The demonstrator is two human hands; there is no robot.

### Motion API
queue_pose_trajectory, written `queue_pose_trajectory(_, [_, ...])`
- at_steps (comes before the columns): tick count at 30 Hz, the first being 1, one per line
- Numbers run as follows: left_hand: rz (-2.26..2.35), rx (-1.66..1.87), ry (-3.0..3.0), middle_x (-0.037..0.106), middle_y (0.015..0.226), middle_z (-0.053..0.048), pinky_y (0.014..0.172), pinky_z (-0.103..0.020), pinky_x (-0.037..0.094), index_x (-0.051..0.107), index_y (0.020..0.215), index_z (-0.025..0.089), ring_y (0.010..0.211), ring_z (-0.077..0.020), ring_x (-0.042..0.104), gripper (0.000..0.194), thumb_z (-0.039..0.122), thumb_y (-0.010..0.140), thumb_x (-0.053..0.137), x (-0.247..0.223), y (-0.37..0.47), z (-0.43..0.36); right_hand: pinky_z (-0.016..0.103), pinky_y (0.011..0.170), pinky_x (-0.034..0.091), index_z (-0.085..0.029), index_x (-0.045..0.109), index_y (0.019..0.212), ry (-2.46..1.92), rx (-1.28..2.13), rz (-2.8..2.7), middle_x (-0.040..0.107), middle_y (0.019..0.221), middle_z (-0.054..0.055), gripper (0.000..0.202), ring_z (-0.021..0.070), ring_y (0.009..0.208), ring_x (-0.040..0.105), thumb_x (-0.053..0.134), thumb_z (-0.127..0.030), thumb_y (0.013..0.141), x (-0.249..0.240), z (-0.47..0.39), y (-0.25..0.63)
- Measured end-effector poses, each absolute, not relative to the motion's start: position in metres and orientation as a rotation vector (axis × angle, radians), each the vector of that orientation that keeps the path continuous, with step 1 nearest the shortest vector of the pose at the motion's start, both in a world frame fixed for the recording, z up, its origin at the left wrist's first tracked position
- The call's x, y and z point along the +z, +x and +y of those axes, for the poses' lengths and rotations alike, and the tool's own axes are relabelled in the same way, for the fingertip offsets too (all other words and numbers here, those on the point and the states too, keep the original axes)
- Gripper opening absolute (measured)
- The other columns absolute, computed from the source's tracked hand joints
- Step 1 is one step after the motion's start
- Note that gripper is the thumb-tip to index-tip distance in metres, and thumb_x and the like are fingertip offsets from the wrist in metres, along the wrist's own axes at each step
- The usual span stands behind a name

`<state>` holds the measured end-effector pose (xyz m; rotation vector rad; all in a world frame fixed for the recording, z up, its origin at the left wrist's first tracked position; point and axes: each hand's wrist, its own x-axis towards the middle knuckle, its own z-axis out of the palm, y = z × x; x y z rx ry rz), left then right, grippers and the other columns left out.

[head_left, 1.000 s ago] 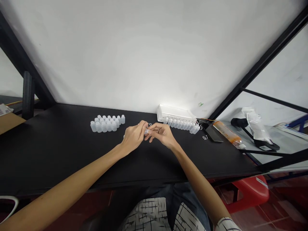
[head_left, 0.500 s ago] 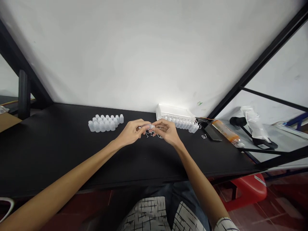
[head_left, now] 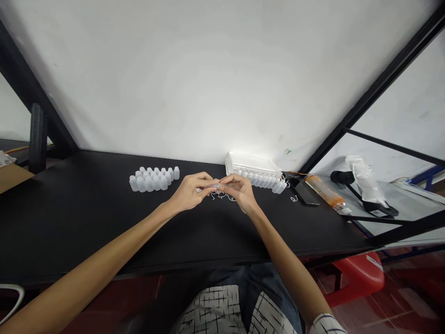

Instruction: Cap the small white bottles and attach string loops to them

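Over the middle of the black table, my left hand (head_left: 191, 191) pinches a small translucent bottle (head_left: 214, 186), which lies nearly sideways. My right hand (head_left: 240, 191) meets it from the other side, its fingertips closed on the bottle's right end. Fingers cover most of the bottle. Thin white loops of string (head_left: 222, 195) lie on the table just behind and below the fingertips. Left of my hands, several small translucent bottles (head_left: 149, 181) stand in rows. To the right, several bottles with white strings (head_left: 263, 180) lie in a row against a white stack (head_left: 253, 162).
A dark phone (head_left: 304, 192) lies right of the strung bottles, with a small white loop (head_left: 294, 199) beside it. Farther right are an orange-and-clear package (head_left: 325, 193) and a black frame bar. A red stool (head_left: 361, 278) stands below the table's right side.
The bottle between my hands has turned to lie more level, and my fingertips have shifted slightly on it. The camera view has moved a little.
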<state>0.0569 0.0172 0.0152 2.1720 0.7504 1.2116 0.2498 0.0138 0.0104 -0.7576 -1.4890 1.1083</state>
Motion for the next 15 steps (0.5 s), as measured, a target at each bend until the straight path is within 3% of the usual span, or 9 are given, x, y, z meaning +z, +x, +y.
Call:
queue_pose_trajectory(6, [0.717, 1.207, 2.190, 0.068, 0.093, -0.006, 0.064, -0.028, 0.055, 0.077, 0.098, 0.019, 0.067, -0.0114, 0.064, 0.019, 0.026, 0.091, 0.060, 0.013, 0.059, 0.018, 0.031, 0.070, 0.053, -0.017, 0.070, 0.076, -0.769, 1.146, -1.516, 0.069, 0.074, 0.002, 0.020, 0.0150, 0.067, 0.065, 0.082, -0.033, 0.071, 0.014, 0.015, 0.255])
queue_pose_trajectory(15, [0.786, 1.291, 2.061, 0.069, 0.092, -0.006, 0.057, -0.025, 0.056, 0.075, 0.106, 0.017, 0.062, -0.0102, 0.065, 0.024, 0.029, 0.088, 0.064, 0.009, 0.063, 0.022, 0.036, 0.081, 0.057, -0.020, 0.074, 0.093, -0.779, 1.154, -1.543, 0.074, 0.079, 0.003, 0.026, 0.0182, 0.076, 0.071, 0.079, -0.036, 0.074, 0.015, 0.016, 0.261])
